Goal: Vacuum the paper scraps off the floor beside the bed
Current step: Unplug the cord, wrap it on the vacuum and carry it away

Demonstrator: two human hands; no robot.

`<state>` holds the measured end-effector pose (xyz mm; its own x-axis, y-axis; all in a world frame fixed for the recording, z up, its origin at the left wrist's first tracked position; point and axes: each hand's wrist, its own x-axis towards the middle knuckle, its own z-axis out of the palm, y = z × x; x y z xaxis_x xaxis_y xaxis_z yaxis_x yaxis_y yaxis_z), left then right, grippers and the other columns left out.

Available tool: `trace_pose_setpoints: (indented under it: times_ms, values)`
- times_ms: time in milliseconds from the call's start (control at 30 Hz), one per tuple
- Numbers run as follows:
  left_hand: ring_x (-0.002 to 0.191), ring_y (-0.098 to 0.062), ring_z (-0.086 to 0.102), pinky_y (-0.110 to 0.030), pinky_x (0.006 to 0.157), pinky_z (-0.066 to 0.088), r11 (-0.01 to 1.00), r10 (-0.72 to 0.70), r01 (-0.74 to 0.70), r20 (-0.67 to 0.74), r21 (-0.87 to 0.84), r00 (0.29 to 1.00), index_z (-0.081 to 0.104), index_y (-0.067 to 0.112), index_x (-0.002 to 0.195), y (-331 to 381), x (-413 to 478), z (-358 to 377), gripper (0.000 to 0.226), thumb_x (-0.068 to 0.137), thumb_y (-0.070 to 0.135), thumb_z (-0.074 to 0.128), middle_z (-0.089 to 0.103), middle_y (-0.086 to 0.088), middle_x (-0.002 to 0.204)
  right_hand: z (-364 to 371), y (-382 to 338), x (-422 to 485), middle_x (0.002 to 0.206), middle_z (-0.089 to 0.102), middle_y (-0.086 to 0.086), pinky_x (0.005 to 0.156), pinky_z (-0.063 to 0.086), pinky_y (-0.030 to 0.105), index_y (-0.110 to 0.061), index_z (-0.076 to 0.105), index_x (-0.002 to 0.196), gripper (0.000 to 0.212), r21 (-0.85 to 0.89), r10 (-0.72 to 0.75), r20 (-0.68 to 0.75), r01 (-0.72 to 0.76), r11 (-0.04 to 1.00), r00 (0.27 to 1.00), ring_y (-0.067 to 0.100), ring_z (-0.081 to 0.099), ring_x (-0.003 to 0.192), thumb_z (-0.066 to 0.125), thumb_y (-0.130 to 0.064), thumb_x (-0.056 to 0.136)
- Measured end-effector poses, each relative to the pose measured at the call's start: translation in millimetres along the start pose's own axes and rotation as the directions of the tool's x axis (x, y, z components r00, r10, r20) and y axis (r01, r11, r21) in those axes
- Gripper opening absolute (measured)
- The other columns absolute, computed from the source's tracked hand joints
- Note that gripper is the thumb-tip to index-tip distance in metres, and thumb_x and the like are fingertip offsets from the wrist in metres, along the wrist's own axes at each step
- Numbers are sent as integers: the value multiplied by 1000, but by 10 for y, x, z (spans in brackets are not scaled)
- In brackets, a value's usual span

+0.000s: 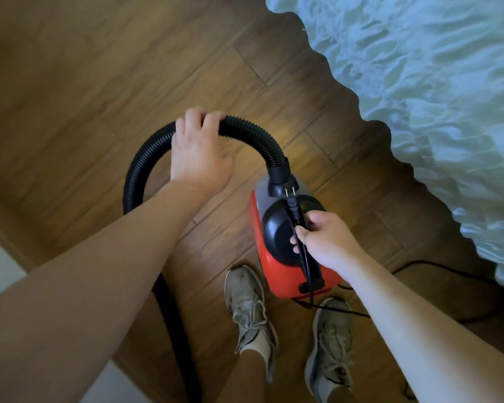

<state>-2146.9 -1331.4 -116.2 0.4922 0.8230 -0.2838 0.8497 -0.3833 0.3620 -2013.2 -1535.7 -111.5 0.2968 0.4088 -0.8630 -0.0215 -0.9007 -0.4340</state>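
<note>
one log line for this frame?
left grip: holds hose | right grip: holds vacuum handle, cord | bed: at right

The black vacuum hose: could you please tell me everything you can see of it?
The hose is black, ribbed and looks like flexible plastic. It rises from a smooth black cuff at the front of the red vacuum cleaner, arches over to the left, then drops behind the left forearm and leaves the bottom of the view, so its far end is unseen. The left hand grips the top of the arch.
</note>
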Motion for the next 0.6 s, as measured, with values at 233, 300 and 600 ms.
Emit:
trace_pose_setpoints:
  times_ms: [233,300,600]
  values:
    - [149,-35,24,-56,125,6,976,-200,190,87,107,976,36,19,152,-159,192,-38,78,83,32,70,40,-10,154,-12,0,-4,88,74,17,66,61,33,5,64,97,15,31,10,4,-10,999,1000,32,74,79,55,-8,99]
    - [147,-36,29,-56,124,5,963,-260,250,93,104,961,37,19,151,-203,187,-50,78,82,33,70,42,-11,152,-14,-1,-9,88,74,18,63,61,29,5,64,98,16,32,8,3,-8,999,1000,31,74,79,55,-8,99]
    - [119,-37,46,-45,101,42,950,-310,309,19,56,951,57,4,125,-367,-36,-149,38,90,18,61,53,-18,127,-4,40,-29,84,75,8,68,60,29,-8,68,93,17,-21,-39,-4,39,999,999,21,75,75,54,-14,101]
